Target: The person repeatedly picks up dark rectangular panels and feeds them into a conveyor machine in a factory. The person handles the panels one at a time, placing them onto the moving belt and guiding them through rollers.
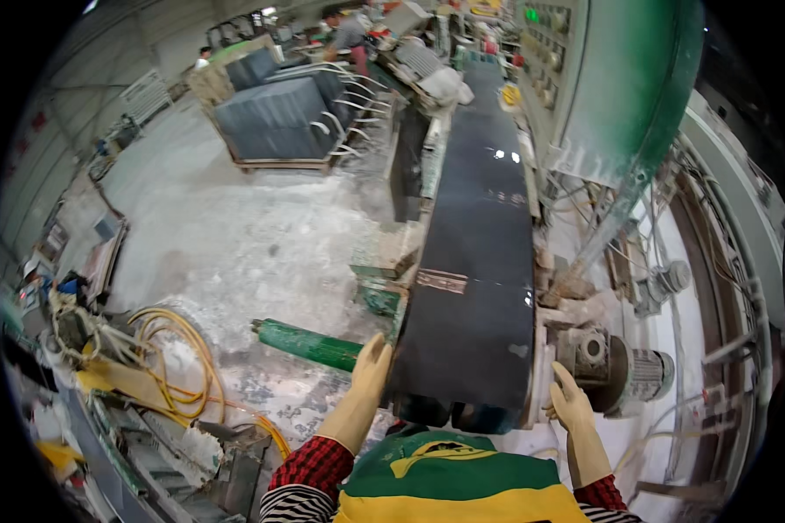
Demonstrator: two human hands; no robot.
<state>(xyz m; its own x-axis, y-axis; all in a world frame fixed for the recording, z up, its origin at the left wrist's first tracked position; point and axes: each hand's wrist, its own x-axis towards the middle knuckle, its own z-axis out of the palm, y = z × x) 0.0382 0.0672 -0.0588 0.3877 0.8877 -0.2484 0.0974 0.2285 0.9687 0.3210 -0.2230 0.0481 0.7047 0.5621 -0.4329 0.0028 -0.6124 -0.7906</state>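
A dark conveyor belt (475, 227) runs away from me, its near end just in front of my body. My left hand (365, 390), in a cream glove, is raised at the belt's left near edge with its fingers stretched upward and nothing in it. Behind that hand a green cylinder (310, 343) sticks out to the left. At the other side of the belt, my right hand (572, 408), gloved alike, has its fingers apart and holds nothing. A grey electric motor (645, 376) sits just right of it. Whether either hand touches the belt's frame, I cannot tell.
Grey slabs (275, 115) stand stacked on a pallet at the far left. Yellow hoses (179, 357) lie coiled on the floor at left. A tall green machine cabinet (628, 87) rises at right. A person (351, 39) stands in the far background.
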